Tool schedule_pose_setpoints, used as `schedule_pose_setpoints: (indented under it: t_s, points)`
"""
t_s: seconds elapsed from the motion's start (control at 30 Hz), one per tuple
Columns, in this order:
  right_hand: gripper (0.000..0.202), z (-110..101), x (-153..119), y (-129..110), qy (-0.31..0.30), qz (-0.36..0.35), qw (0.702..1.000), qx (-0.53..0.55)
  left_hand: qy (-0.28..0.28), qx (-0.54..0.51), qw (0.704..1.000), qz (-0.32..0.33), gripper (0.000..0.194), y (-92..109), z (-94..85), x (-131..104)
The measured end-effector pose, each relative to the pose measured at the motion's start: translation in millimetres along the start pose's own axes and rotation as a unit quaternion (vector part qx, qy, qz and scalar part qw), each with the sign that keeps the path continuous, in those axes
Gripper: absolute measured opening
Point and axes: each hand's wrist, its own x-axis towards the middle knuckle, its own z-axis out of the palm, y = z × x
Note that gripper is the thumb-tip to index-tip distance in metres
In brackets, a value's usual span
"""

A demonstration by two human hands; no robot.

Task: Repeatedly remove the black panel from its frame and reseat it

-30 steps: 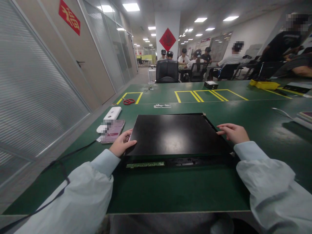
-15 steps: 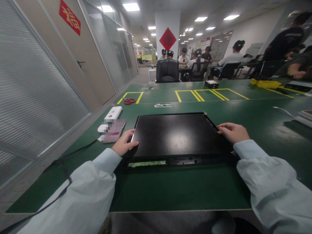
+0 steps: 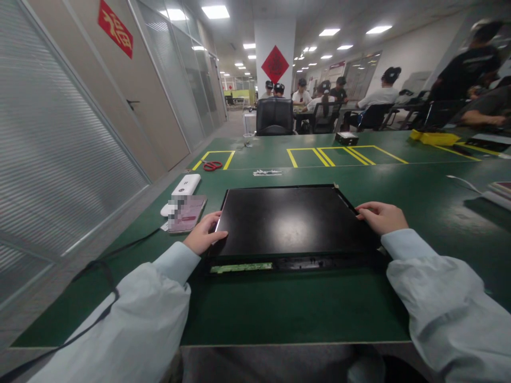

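A flat black screen panel (image 3: 287, 218) lies in a black frame (image 3: 319, 263) on the green table (image 3: 295, 308). Along the near edge of the frame runs a green strip (image 3: 241, 268), perhaps a circuit board. My left hand (image 3: 203, 233) grips the panel's left edge, its thumb on top and the other fingers beside or under the edge. At the right edge, my right hand (image 3: 382, 217) pinches the rim of the panel or frame; its fingertips are partly hidden there.
Left of the panel are a phone (image 3: 189, 215), a white device (image 3: 187, 184) and a dark cable (image 3: 128, 244). Red scissors (image 3: 212, 165), small white pieces (image 3: 267, 172), a black box (image 3: 346, 138) and a yellow tray (image 3: 435, 138) sit farther back. Several people are beyond.
Both hands and the panel stay practically where they were. At the far right, a person's arm and the dark object near it have shifted slightly.
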Motion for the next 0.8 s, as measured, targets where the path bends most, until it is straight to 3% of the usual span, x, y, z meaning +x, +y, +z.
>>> schedule_pose_setpoints:
  t_s: [0.3, 0.53, 0.67, 0.8]
  points:
    - [0.013, 2.2, -0.2, 3.9, 0.010, -0.016, 1.000, 0.003, -0.006, -0.018, 1.000, -0.013, 0.052, 2.0, 1.2, 1.4]
    - [0.019, 0.6, -6.4, 7.2, 0.042, 0.000, 0.993, 0.107, 0.000, 0.022, 1.000, -0.002, 0.051, -2.1, -0.6, 1.3]
    - [0.011, -0.5, -0.5, 10.1, 0.012, 0.004, 0.998, 0.054, 0.000, 0.034, 0.999, 0.002, 0.053, -4.6, -1.0, 1.9]
    - [0.016, 2.3, 8.7, 11.5, -0.071, 0.021, 0.997, -0.030, -0.001, 0.033, 0.999, 0.002, 0.052, -3.9, -0.5, 2.0]
